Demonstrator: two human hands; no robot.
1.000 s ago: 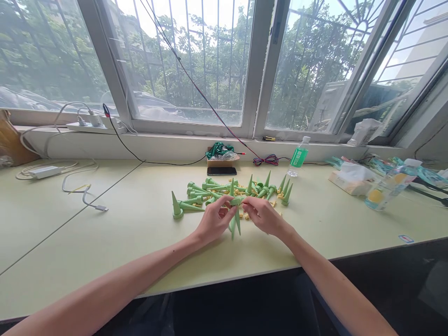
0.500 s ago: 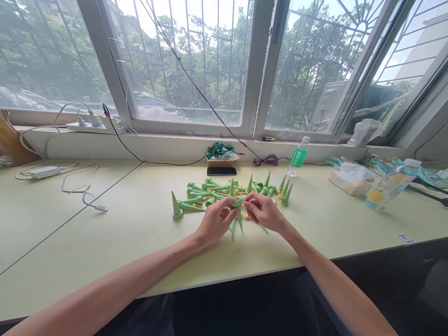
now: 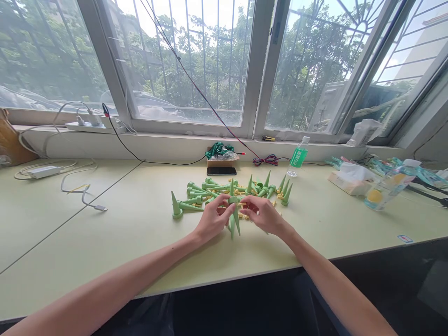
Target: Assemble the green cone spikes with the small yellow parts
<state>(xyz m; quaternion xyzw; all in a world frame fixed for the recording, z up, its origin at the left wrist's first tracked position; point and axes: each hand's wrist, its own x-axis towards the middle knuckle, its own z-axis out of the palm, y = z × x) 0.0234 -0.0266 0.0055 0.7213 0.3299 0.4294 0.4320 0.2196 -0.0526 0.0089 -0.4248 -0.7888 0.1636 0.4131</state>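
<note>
Between the thumb and fingers of my left hand (image 3: 212, 218) is a green plastic plant watering spike (image 3: 235, 220), its wide cap up and its tapered point slanting down. My right hand (image 3: 265, 215) pinches a small yellow plastic valve piece (image 3: 242, 204) beside the cap; whether the two touch, I cannot tell. Behind my hands lies a pile of similar green spikes (image 3: 199, 190), some standing point up, with small yellow pieces (image 3: 279, 196) scattered among them. My fingers hide part of the pile.
A black phone (image 3: 221, 171) lies behind the pile, before a small cardboard box (image 3: 220, 163). To the right stand a green-labelled bottle (image 3: 298, 157), a tissue pack (image 3: 352, 178) and a clear bottle (image 3: 388, 186). A white cable (image 3: 86, 198) lies at left; the table's front edge is close.
The held spike has turned in my left hand, its cap now facing less toward me. The yellow piece in my right fingers has come into sight. Both hands have shifted only slightly.
</note>
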